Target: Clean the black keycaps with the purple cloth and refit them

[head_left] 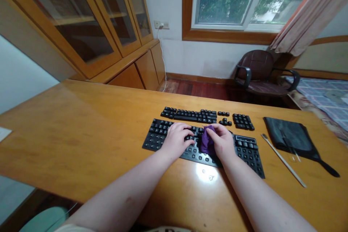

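Head view: your right hand (224, 142) pinches a bunched purple cloth (207, 144) between thumb and fingers, against the middle of a long black plastic keyboard (194, 156). Your left hand (178, 136) lies on the keyboard just beside it, fingers curved, thumb and forefinger apart; what its hidden fingertips touch, you cannot tell from here. The keyboard lies flat on a glossy yellow-brown wooden table (89, 130), many key positions bare.

Risks, as judged: the cloth could snag on an exposed key post if dragged sideways; the keyboard could slide on the smooth surface if your left hand presses too lightly. Pushed away from you, it could scatter the small black loose keycaps (194, 116) grouped near its far edge.
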`<state>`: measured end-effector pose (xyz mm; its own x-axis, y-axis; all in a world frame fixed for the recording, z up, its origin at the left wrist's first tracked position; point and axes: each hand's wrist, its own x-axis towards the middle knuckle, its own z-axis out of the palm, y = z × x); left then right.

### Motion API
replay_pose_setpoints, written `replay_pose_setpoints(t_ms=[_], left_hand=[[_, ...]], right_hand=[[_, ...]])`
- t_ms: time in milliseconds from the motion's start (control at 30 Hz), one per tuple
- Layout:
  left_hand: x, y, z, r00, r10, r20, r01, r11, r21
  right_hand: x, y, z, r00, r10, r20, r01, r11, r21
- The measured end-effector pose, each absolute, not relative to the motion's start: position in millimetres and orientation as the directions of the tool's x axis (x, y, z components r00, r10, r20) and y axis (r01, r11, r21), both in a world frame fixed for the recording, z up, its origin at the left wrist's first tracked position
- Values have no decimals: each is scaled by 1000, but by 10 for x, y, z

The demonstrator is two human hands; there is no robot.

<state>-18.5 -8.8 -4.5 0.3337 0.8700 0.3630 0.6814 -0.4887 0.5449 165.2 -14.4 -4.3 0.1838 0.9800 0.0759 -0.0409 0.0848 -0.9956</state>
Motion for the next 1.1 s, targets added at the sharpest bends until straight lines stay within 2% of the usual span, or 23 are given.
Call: replay_pose_setpoints(t_ms=[500,700,800,867,1000,1100], left_hand=[[-165,-108,-68,365,872,326,689,-488,535],[-199,-140,35,393,875,283,731,-484,481],[-197,-212,136,392,882,261,782,-469,411],[-174,-311,207,415,890,190,826,-455,331],[-82,-528,284,404,913,-52,907,-392,155],[-19,-596,294,382,900,-208,924,-375,75]], right_hand=[[1640,-151,-36,188,979,74,-47,85,-995],[1642,-141,-52,194,978,79,-61,92,-994],[1651,-139,-81,186,979,80,-66,94,-993],[1660,-137,-101,183,979,86,-63,99,-993],[1673,-132,-121,183,979,85,-61,98,-993],[1670,-129,-117,186,979,76,-73,91,-993]])
